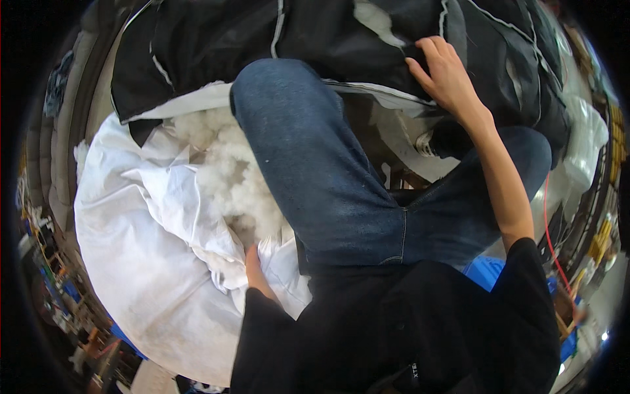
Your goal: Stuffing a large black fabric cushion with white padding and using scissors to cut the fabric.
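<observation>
A large black fabric cover [216,49] with pale seam edges lies across the far side, in front of my knees. My right hand [446,75] is on it, thumb and fingers curled around a fold beside a slit. White filling [377,20] shows through that slit. To my left is a big white cloth sack [144,256], its mouth gaping and full of fluffy white fiber stuffing [230,167]. My left hand [254,266] reaches down at the sack's near rim, against the crumpled cloth. Its fingers are mostly hidden there.
My jeans-clad legs [308,157] are spread between the sack and the cover. Grey padded cushions [56,151] are stacked at the far left. Clear plastic wrapping [584,141] sits at the right, near a red cord [554,236]. A blue object [484,270] lies by my right hip.
</observation>
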`<action>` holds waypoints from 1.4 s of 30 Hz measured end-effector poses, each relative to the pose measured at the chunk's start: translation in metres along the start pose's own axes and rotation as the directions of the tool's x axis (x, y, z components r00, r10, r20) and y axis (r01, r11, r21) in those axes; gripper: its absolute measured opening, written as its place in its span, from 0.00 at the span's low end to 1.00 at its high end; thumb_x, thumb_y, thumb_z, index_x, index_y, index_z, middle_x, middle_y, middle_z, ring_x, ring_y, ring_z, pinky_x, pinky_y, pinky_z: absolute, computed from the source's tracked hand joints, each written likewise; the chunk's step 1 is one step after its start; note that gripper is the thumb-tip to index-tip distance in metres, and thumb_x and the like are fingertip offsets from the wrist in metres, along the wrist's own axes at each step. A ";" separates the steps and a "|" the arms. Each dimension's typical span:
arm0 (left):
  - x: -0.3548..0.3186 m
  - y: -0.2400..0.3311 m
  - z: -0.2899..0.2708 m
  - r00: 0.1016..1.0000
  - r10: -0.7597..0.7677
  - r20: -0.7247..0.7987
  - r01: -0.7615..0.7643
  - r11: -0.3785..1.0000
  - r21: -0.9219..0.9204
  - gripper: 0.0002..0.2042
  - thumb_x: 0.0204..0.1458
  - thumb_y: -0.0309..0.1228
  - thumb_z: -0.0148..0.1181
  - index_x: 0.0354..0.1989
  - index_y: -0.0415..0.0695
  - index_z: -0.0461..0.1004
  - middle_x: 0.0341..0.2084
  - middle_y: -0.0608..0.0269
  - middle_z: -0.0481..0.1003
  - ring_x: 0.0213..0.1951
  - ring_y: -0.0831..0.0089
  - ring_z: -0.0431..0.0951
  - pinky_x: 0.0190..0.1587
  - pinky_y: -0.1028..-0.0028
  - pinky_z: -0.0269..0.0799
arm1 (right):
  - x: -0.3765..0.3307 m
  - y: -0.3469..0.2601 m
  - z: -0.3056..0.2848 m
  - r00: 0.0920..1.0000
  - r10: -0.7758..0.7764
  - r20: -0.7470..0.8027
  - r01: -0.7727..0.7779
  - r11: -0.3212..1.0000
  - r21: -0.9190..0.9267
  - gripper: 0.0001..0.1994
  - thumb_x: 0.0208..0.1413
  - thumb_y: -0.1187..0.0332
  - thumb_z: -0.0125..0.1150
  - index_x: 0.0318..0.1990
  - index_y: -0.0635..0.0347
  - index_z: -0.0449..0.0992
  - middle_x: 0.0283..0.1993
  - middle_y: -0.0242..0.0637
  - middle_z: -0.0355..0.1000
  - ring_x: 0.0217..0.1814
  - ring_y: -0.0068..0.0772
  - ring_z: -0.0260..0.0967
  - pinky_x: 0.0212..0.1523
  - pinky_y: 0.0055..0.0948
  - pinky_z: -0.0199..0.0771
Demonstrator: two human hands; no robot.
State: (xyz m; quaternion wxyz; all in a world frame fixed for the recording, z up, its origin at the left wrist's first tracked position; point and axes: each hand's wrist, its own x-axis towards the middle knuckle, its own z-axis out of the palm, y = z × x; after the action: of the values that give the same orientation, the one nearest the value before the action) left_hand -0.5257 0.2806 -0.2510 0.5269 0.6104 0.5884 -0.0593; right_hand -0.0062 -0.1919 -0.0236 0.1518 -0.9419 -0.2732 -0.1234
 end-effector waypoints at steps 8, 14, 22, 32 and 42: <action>-0.107 0.176 0.026 0.986 0.138 -0.094 -0.129 0.987 0.094 0.35 0.48 0.32 0.69 0.62 0.30 0.59 0.50 0.51 0.72 0.51 0.65 0.71 0.52 0.66 0.69 | -0.006 0.000 -0.012 1.000 0.021 0.014 -0.020 0.998 -0.065 0.17 0.57 0.62 0.57 0.47 0.66 0.67 0.44 0.49 0.67 0.48 0.52 0.66 0.50 0.41 0.68; -0.129 0.264 0.001 0.718 0.618 -0.320 -0.597 0.783 0.174 0.29 0.51 0.28 0.64 0.59 0.29 0.62 0.49 0.50 0.72 0.48 0.67 0.73 0.51 0.68 0.71 | -0.011 0.005 -0.016 0.997 0.042 0.065 -0.041 0.999 -0.015 0.19 0.57 0.62 0.58 0.51 0.65 0.67 0.46 0.48 0.68 0.51 0.52 0.67 0.53 0.41 0.69; -0.230 0.454 0.134 0.293 0.933 -0.207 -0.868 0.169 -0.467 0.30 0.59 0.41 0.54 0.65 0.38 0.56 0.60 0.51 0.64 0.60 0.57 0.67 0.61 0.58 0.64 | 0.001 -0.001 -0.046 0.995 0.059 0.085 -0.100 0.749 0.655 0.19 0.58 0.60 0.59 0.52 0.61 0.71 0.51 0.45 0.70 0.52 0.39 0.70 0.51 0.35 0.72; -0.285 0.561 0.395 0.006 0.898 0.439 -0.630 0.345 -0.696 0.30 0.55 0.36 0.58 0.65 0.39 0.56 0.60 0.55 0.65 0.60 0.61 0.68 0.59 0.60 0.67 | 0.010 0.019 -0.097 0.931 0.361 0.050 0.083 -0.344 0.935 0.21 0.56 0.67 0.64 0.53 0.62 0.63 0.46 0.48 0.72 0.45 0.37 0.74 0.41 0.33 0.79; -0.200 0.655 0.453 0.168 0.936 0.310 -0.630 0.344 -0.696 0.19 0.60 0.29 0.50 0.57 0.32 0.63 0.51 0.49 0.71 0.49 0.57 0.76 0.45 0.62 0.78 | -0.003 0.113 -0.122 0.638 0.770 0.019 0.304 -0.275 0.912 0.02 0.60 0.73 0.55 0.39 0.57 0.71 0.30 0.33 0.74 0.31 0.26 0.72 0.38 0.26 0.75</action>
State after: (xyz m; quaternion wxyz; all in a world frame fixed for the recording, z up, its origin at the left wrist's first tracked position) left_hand 0.1739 -0.0115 0.0645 0.7608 0.6299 -0.0717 0.1389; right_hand 0.0359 -0.3270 0.0631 0.9174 -0.3662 0.0508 -0.1477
